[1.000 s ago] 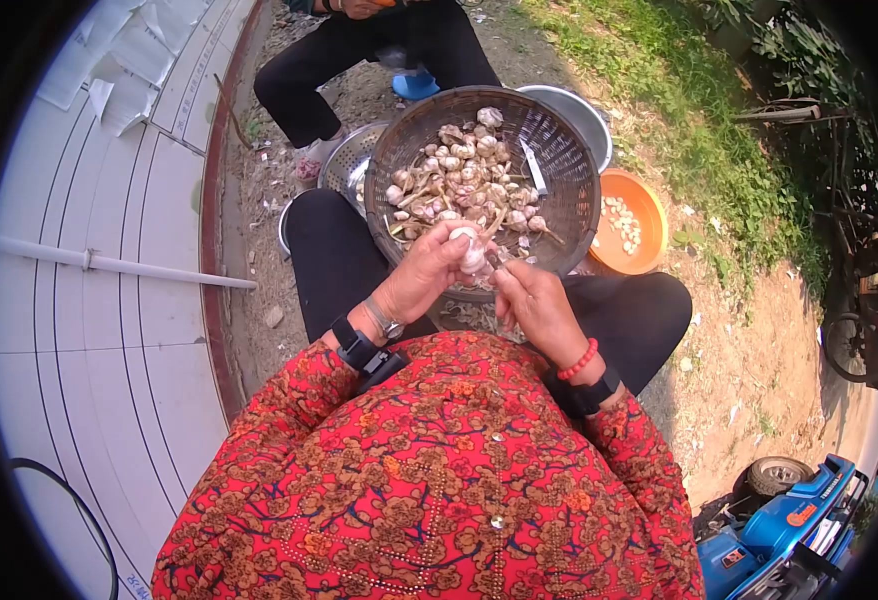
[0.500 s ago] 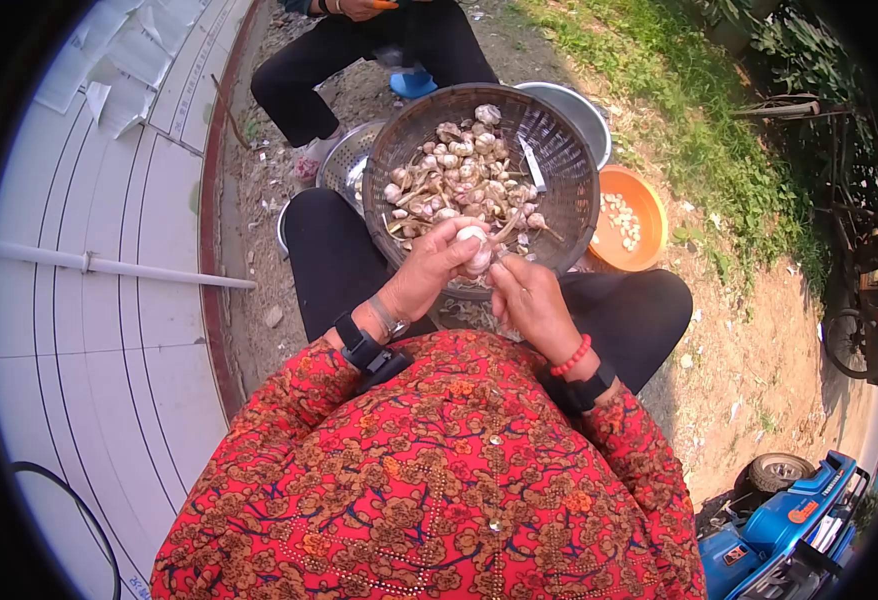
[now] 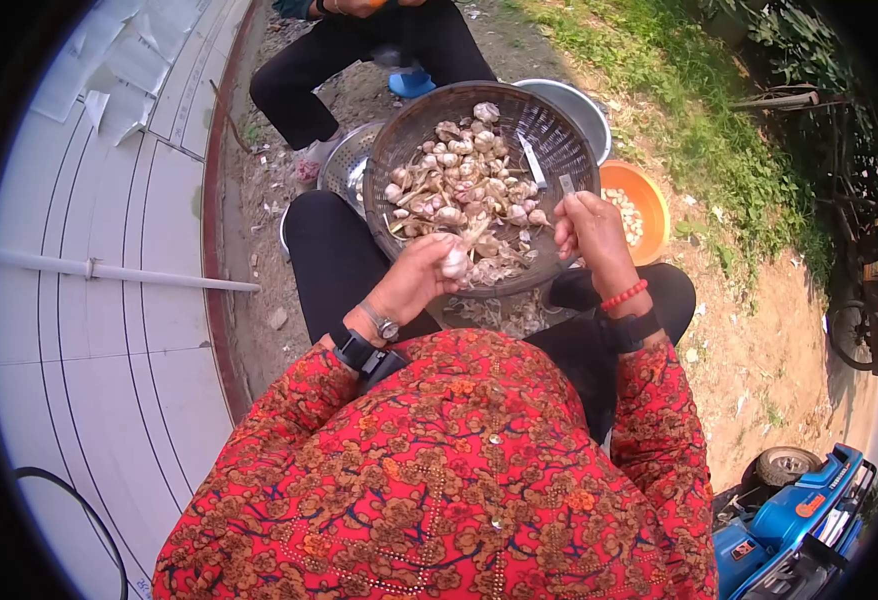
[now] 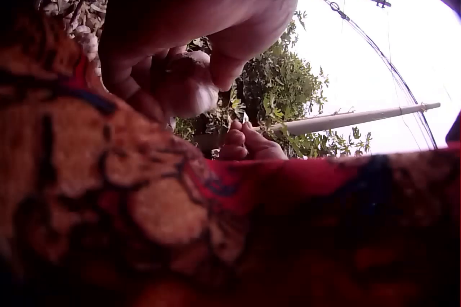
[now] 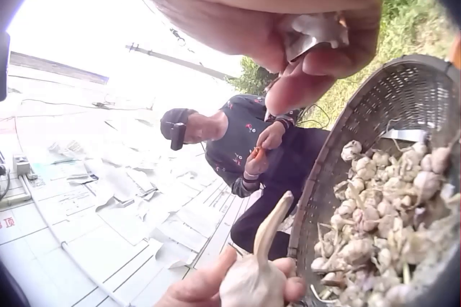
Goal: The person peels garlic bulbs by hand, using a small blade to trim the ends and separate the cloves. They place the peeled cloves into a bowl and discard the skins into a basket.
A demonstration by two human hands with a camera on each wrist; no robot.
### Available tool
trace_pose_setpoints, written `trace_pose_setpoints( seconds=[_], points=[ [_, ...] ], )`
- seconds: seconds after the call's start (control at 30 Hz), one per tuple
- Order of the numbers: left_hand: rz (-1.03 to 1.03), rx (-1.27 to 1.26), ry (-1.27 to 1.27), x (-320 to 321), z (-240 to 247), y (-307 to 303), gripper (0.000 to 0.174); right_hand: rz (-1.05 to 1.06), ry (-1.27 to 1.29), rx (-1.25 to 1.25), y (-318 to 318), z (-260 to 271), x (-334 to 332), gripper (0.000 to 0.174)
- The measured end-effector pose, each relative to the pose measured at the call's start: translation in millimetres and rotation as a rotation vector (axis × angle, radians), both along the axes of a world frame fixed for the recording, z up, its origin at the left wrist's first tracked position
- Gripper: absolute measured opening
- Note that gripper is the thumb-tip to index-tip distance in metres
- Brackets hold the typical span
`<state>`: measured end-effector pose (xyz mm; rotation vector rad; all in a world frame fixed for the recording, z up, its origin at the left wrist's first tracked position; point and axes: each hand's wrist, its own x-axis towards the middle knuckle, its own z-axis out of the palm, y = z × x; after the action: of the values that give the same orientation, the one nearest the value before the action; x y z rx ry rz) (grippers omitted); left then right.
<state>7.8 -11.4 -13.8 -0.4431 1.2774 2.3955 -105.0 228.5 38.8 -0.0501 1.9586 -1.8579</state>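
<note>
Near the basket's front rim my left hand [image 3: 414, 280] holds a whole white garlic bulb [image 3: 455, 262]. Its long dry stem [image 5: 272, 228] points up in the right wrist view. My right hand [image 3: 596, 235] is raised apart from it, over the basket's right rim, gripping a small metal knife [image 3: 566, 184]. The knife's shiny metal shows between curled fingers in the right wrist view. Before me the dark woven basket [image 3: 391, 130] bears a heap of garlic bulbs [image 3: 459, 180] with stems. Papery skins [image 3: 499, 265] lie at its near side.
A white-bladed knife [image 3: 532, 162] lies in the basket. Peeled cloves fill part of an orange basin [image 3: 656, 200] at right. Metal bowls [image 3: 594, 125] and a perforated colander [image 3: 339, 170] stand around. Another person [image 5: 252, 134] sits opposite. A blue vehicle [image 3: 789, 520] is at lower right.
My right hand has left the garlic bulb and moved right and away with the knife. The left hand still holds the bulb, now slightly lower and further left.
</note>
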Motion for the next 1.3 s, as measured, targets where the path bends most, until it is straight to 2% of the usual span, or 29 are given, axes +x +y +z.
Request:
trace_pose_setpoints(
  seconds=[0.07,0.1,0.17,0.23,0.37,0.47,0.77,0.97,1.07,1.17,1.27,1.3],
  points=[
    [0.063,0.093,-0.005,-2,5,-6,0.026,0.164,-0.034,0.044,9,-4,9,0.028],
    [-0.017,0.158,0.056,-5,-4,-11,0.028,0.245,-0.035,0.057,8,-6,17,0.028],
    [-0.026,0.222,0.054,-5,0,-5,0.031,0.397,-0.03,0.072,3,-12,33,0.028],
    [-0.026,0.246,0.019,-4,4,5,0.038,0.455,0.031,0.174,-7,-11,47,0.025],
    [-0.079,0.157,0.125,-5,12,13,0.043,0.546,0.257,0.276,-13,-19,57,0.024],
    [-0.1,0.168,0.154,-6,10,13,0.045,0.527,0.166,0.276,-14,-9,59,0.023],
    [-0.169,0.002,0.194,-5,20,17,0.049,0.56,0.207,0.335,-16,-3,61,0.023],
    [-0.219,-0.035,0.196,-4,15,16,0.051,0.525,0.291,0.331,-16,-17,70,0.025],
    [-0.22,-0.038,0.151,-3,11,18,0.051,0.483,0.245,0.277,-19,-29,73,0.023],
    [-0.206,-0.021,0.155,-5,12,22,0.049,0.421,0.11,0.244,-25,-17,74,0.022],
    [-0.224,-0.05,0.169,-9,10,21,0.046,0.229,-0.039,-0.001,-33,-19,64,0.024],
    [-0.286,-0.027,0.115,-3,10,27,0.044,0.103,-0.052,-0.095,-33,-22,48,0.027]
  ],
)
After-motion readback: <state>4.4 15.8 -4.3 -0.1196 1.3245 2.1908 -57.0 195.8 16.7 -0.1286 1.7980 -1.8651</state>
